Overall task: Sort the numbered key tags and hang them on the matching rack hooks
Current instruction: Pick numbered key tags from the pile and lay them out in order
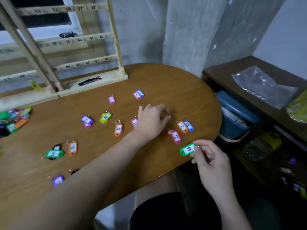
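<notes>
The right hand [210, 156] pinches the green tag [187, 149] by its ring end, long axis pointing left, just nearside of the pink 37 tag [176, 137]. The left hand [152, 121], loosely curled and empty, hovers beyond.

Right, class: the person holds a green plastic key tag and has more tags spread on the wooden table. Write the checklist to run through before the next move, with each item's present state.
1. Green plastic key tag pinched firmly by the right hand: ok.
2. Its number readable: cannot tell, the digits are blurred.
3. Left hand free of tags: cannot tell, curled fingers hide what is beneath.
4. Wooden rack upright on the brown oval table: ok.
5. Rack labels legible: not ok, most are blurred.
</notes>
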Available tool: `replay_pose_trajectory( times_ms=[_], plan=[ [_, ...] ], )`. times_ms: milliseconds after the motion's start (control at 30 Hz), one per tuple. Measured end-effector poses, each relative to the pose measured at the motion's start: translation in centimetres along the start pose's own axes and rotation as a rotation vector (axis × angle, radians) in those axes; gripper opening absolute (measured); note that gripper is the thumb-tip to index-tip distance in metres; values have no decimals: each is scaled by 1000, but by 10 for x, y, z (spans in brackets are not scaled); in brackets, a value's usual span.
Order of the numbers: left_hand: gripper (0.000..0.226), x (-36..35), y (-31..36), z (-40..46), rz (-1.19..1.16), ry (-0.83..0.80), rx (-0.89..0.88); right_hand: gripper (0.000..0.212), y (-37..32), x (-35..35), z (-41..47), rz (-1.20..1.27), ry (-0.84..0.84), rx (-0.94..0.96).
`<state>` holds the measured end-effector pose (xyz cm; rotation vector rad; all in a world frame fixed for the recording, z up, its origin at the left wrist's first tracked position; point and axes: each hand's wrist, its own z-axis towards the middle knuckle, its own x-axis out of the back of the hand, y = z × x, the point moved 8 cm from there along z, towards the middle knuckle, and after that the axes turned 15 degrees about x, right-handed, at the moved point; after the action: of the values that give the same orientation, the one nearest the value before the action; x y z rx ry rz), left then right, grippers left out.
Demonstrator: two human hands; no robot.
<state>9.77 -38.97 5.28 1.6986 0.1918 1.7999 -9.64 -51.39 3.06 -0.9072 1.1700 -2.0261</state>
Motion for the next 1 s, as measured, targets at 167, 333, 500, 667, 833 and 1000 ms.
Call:
replay_pose_trajectory(
  times_ms=[167,333,500,667,833,1000],
  plan=[
    [11,66,-78,-26,-12,107,172,20,-21,-61,-12,41,-233,61],
    [11,144,-182,-78,-24,291,469,22,-47,-139,-34,42,-496,177],
    [9,185,-252,-144,-40,364,678,21,-59,-189,-53,-37,-709,265],
    [12,187,-280,-190,-72,377,750,19,-57,-207,-52,-192,-866,328],
    [13,184,-295,-219,-102,411,767,18,-59,-221,-52,-295,-985,364],
    [15,200,-322,-243,-51,476,799,19,-71,-228,-52,-250,-978,390]
  ],
)
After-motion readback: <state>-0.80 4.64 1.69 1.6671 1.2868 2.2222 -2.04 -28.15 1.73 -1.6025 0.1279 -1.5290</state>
